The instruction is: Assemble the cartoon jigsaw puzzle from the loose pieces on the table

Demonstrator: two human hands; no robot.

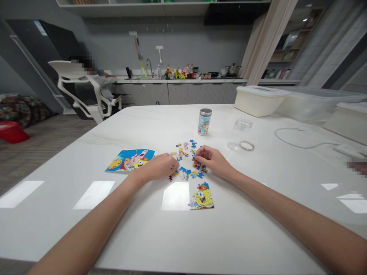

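Loose jigsaw puzzle pieces (185, 172) lie scattered on the white table between my two hands. My left hand (163, 166) rests at their left side, its fingers curled closed; whatever is in them is hidden. At the right side of the pieces, my right hand (210, 158) has thumb and fingers pinched together on a puzzle piece, just above a small heap of others. Nearer to me lies a joined section of puzzle (202, 197) with a yellow cartoon face. The picture sheet (130, 160), blue with cartoon figures, lies left of my left hand and is partly covered by it.
Beyond the pieces stands a printed tin (204, 123) with a silver lid. To its right are a clear jar (242, 130) and a ring-shaped lid (247, 145). A white cable (304, 144) and plastic boxes (260, 100) occupy the right. A person sits in a chair (83, 91) back left.
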